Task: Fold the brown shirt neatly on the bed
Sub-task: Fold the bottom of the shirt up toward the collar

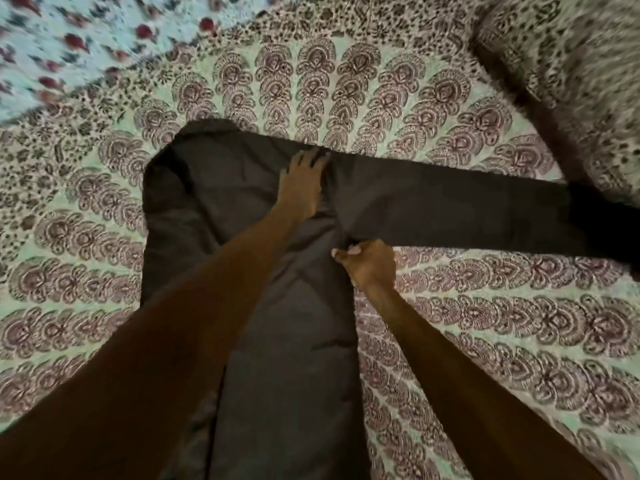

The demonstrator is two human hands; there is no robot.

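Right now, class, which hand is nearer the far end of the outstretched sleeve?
Right. The right hand pinches the brown shirt where the sleeve meets the body; the left hand presses flat on the shirt, farther left of that end.

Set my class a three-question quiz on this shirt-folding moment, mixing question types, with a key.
1. True or false: the left hand lies flat on the brown shirt.
2. The right hand pinches the shirt: A) at the collar, B) where the sleeve meets the body, C) at the bottom hem.
3. Fill in: the sleeve stretches across the bedsheet toward the person's ____ side.
Key: 1 true; 2 B; 3 right.
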